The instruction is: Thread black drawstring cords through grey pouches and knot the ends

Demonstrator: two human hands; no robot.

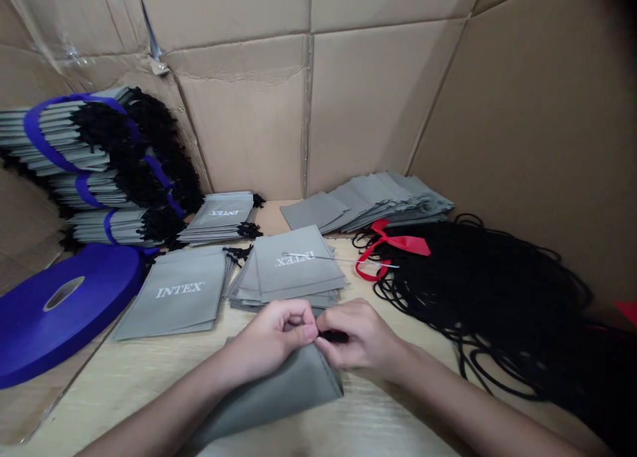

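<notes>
Grey pouch (279, 397): left hand (266, 337), right hand (355, 334) pinching (fingertips meeting).

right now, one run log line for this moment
left hand: pinches gray fabric bag | right hand: holds black cord at its edge

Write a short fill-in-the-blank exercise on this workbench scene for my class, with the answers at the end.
The left hand and right hand meet over one grey bag, and the stacked bags ahead of them read ____. The ribbon lying on the black cords is ____. The walls behind the table are made of ____.

Answers: INTEX; red; cardboard.
</notes>
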